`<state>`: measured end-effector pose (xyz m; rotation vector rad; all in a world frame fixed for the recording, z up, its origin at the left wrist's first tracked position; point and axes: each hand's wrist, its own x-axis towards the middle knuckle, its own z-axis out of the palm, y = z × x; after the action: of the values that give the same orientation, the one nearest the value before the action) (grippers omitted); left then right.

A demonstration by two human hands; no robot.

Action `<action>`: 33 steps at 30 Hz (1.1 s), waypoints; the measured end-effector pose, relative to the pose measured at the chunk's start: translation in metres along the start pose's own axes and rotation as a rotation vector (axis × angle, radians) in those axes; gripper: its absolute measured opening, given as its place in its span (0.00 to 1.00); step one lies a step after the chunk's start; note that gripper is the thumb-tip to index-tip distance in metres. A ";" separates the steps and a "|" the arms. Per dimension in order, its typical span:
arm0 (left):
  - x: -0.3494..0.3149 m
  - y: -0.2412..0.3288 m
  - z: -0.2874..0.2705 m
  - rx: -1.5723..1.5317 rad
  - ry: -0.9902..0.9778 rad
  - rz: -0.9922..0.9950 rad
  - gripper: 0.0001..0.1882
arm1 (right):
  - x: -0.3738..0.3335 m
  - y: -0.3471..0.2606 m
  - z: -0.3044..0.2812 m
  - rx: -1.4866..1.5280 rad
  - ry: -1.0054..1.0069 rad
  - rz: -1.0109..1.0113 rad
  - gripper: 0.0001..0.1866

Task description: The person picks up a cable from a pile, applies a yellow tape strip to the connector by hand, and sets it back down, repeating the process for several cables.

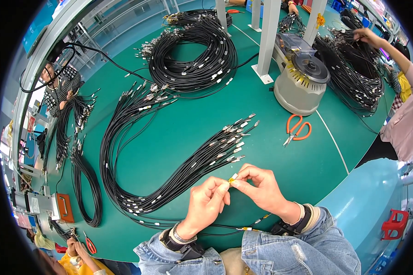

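The person's left hand (205,201) and right hand (261,187) are pinching a small yellow-and-white tag (233,178) between thumbs and fingertips, apparently steadying it from both sides for fine work. They are holding it above the green tabletop (280,167), near a black cable bundle (181,176) that is lying curved, probably to save space. Orange-handled scissors (292,134) are lying farther off, seemingly within reach.

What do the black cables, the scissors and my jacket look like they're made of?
Black cables: satin, smoothly curving sheaths, probably plastic or rubber. Scissors: silvery blades, apparently metal; smooth orange handles, possibly plastic. Jacket: matte, faded blue denim, judging by the seams and frayed pale patch.
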<state>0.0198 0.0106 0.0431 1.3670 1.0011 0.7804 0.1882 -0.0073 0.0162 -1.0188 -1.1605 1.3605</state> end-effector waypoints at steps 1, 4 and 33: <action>0.000 0.001 -0.001 0.000 0.000 0.000 0.08 | 0.000 0.000 0.000 0.000 0.000 0.000 0.02; 0.001 0.003 -0.005 -0.030 -0.068 -0.022 0.09 | 0.000 0.001 0.001 0.018 0.001 -0.047 0.02; 0.008 0.003 -0.003 -0.219 -0.105 -0.159 0.13 | 0.005 -0.009 -0.006 0.080 -0.113 -0.098 0.08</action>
<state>0.0204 0.0193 0.0451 1.1146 0.9023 0.6706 0.1950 -0.0014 0.0237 -0.8268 -1.2131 1.3893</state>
